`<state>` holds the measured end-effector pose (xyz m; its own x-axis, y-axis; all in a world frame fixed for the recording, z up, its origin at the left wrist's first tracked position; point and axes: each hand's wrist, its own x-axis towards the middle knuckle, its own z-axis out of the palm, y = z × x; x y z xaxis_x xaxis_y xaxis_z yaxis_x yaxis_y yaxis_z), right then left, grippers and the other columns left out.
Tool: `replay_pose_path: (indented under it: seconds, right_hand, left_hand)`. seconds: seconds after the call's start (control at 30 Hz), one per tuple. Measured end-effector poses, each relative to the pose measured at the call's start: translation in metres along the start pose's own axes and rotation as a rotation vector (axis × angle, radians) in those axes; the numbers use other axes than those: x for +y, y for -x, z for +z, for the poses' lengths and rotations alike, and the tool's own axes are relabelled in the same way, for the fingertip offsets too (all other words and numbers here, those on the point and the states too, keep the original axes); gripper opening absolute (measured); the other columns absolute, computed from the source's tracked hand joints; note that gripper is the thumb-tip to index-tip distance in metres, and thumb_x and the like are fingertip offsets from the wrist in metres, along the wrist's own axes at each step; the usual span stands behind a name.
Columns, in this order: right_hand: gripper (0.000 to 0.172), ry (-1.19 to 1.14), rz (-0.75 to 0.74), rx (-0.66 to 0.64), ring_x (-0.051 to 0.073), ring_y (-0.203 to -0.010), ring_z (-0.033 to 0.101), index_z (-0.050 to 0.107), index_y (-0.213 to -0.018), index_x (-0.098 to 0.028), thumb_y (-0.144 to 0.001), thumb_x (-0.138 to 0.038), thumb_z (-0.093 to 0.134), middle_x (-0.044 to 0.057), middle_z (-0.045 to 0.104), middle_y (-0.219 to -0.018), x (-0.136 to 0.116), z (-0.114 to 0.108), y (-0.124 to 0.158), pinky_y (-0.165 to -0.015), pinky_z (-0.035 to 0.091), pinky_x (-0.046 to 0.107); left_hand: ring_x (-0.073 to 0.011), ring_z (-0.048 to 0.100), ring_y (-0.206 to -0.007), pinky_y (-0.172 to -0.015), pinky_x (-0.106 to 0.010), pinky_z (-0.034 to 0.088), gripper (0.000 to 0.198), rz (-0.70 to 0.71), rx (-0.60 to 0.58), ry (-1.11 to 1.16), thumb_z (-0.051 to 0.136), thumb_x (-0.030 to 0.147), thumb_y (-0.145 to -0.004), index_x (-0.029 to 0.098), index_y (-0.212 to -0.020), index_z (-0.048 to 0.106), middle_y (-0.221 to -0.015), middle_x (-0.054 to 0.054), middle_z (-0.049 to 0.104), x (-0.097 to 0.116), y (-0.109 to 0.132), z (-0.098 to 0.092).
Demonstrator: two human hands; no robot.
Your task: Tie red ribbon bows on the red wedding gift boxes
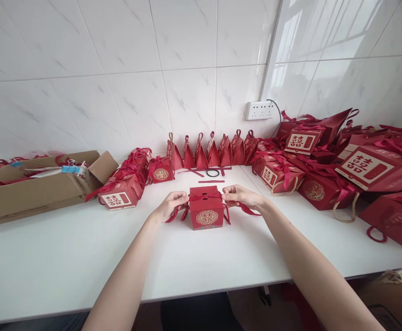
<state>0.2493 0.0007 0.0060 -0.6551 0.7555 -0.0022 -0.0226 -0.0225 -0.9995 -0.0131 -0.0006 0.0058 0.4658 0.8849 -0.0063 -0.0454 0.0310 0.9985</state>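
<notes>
A red gift box with a round gold emblem on its front stands upright on the white table. Across its top runs a dark red ribbon, whose ends trail from both hands. At the box's left side, the fingers of my left hand are pinched on the ribbon. My right hand pinches the ribbon on the opposite side. Red twisted cords hang down at both sides of the box. The exact spot where each fingertip grips is partly hidden.
Finished-looking ribboned boxes sit at the left, beside an open cardboard box. Triangular red boxes line the wall. A black ring and ribbon strips lie before them. Many red boxes are piled at the right, below a power socket.
</notes>
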Motion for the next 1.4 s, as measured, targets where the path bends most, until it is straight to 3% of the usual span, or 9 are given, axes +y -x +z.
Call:
replay_pose_path:
  seconds: [0.17, 0.3, 0.4, 0.53, 0.63, 0.8, 0.97, 1.2, 1.4]
  right_hand:
    - [0.035, 0.002, 0.04, -0.041, 0.006, -0.043, 0.023, 0.047, -0.062, -0.019, -0.078, -0.044, 0.063, -0.01, 0.03, -0.044, -0.006, 0.003, 0.004, -0.051, 0.03, 0.024]
    - [0.03, 0.061, -0.11, 0.149, 0.009, -0.05, 0.038, 0.053, -0.061, -0.019, -0.077, -0.042, 0.064, -0.006, 0.041, -0.05, -0.017, 0.011, 0.007, -0.06, 0.038, 0.027]
    - [0.019, 0.166, -0.24, 0.276, 0.013, -0.07, 0.053, 0.063, -0.07, -0.019, -0.072, -0.038, 0.069, 0.0, 0.059, -0.074, -0.027, 0.022, 0.009, -0.068, 0.04, 0.028]
    - [0.021, 0.225, -0.294, 0.268, 0.023, -0.1, 0.057, 0.067, -0.071, -0.019, -0.073, -0.04, 0.067, 0.008, 0.064, -0.109, -0.034, 0.041, 0.009, -0.079, 0.043, 0.034]
    - [0.02, 0.263, -0.315, 0.284, 0.023, -0.096, 0.06, 0.067, -0.077, -0.018, -0.075, -0.038, 0.064, 0.009, 0.067, -0.103, -0.032, 0.052, 0.005, -0.078, 0.045, 0.035]
    - [0.018, 0.426, -0.326, 0.455, 0.019, -0.081, 0.061, 0.067, -0.077, -0.018, -0.078, -0.033, 0.059, 0.005, 0.068, -0.087, -0.023, 0.054, -0.006, -0.073, 0.045, 0.031]
    - [0.02, 0.398, -0.283, 0.467, 0.019, -0.082, 0.061, 0.068, -0.081, -0.017, -0.08, -0.031, 0.054, 0.006, 0.067, -0.088, -0.02, 0.053, -0.009, -0.072, 0.045, 0.03]
    - [0.019, 0.405, -0.316, 0.445, 0.018, -0.084, 0.061, 0.066, -0.088, -0.016, -0.08, -0.024, 0.051, 0.006, 0.067, -0.095, -0.019, 0.053, -0.009, -0.076, 0.046, 0.031]
    - [0.012, 0.284, -0.344, 0.42, 0.017, -0.083, 0.063, 0.061, -0.087, -0.017, -0.08, -0.022, 0.052, 0.005, 0.067, -0.09, -0.016, 0.053, -0.012, -0.076, 0.048, 0.03]
  left_hand:
    - [-0.0057, 0.037, -0.042, -0.041, -0.019, 0.026, 0.043, -0.008, -0.007, -0.006, 0.072, 0.043, -0.062, 0.016, -0.05, 0.04, -0.044, 0.006, 0.039, 0.002, 0.003, 0.003]
    - [-0.0055, 0.039, -0.041, -0.039, -0.018, 0.026, 0.041, 0.002, 0.008, 0.0, 0.072, 0.038, -0.061, 0.016, -0.048, 0.039, -0.044, 0.005, 0.041, 0.006, 0.005, 0.009]
    - [-0.0057, 0.039, -0.04, -0.038, -0.019, 0.026, 0.039, 0.01, -0.005, 0.004, 0.071, 0.037, -0.06, 0.016, -0.047, 0.04, -0.042, 0.006, 0.04, 0.007, 0.004, 0.015]
    - [-0.0079, 0.043, -0.04, -0.039, -0.021, 0.031, 0.036, -0.02, -0.077, -0.02, 0.068, 0.038, -0.065, 0.017, -0.05, 0.044, -0.044, 0.004, 0.044, 0.002, 0.003, 0.019]
    - [-0.0088, 0.047, -0.044, -0.042, -0.021, 0.034, 0.032, -0.021, -0.112, -0.036, 0.067, 0.037, -0.067, 0.016, -0.053, 0.048, -0.049, 0.003, 0.047, 0.0, 0.003, 0.018]
    - [-0.0095, 0.048, -0.046, -0.048, -0.023, 0.039, 0.03, -0.107, -0.135, -0.09, 0.067, 0.036, -0.069, 0.016, -0.057, 0.047, -0.05, 0.002, 0.049, 0.015, 0.01, 0.017]
    - [-0.0072, 0.04, -0.045, -0.042, -0.019, 0.028, 0.028, -0.159, 0.01, -0.322, 0.061, 0.04, -0.074, 0.017, -0.064, 0.05, -0.051, 0.004, 0.047, 0.045, 0.019, 0.019]
    - [-0.01, 0.047, -0.052, -0.045, -0.02, 0.029, 0.032, -0.026, -0.01, -0.843, 0.068, 0.035, -0.065, 0.021, -0.094, 0.063, -0.072, 0.001, 0.059, 0.089, 0.025, 0.035]
    - [-0.0118, 0.041, -0.042, -0.043, -0.023, 0.023, 0.012, 0.057, -0.024, -1.169, 0.068, 0.015, -0.059, 0.022, -0.068, 0.065, -0.052, 0.004, 0.051, 0.107, 0.022, 0.047]
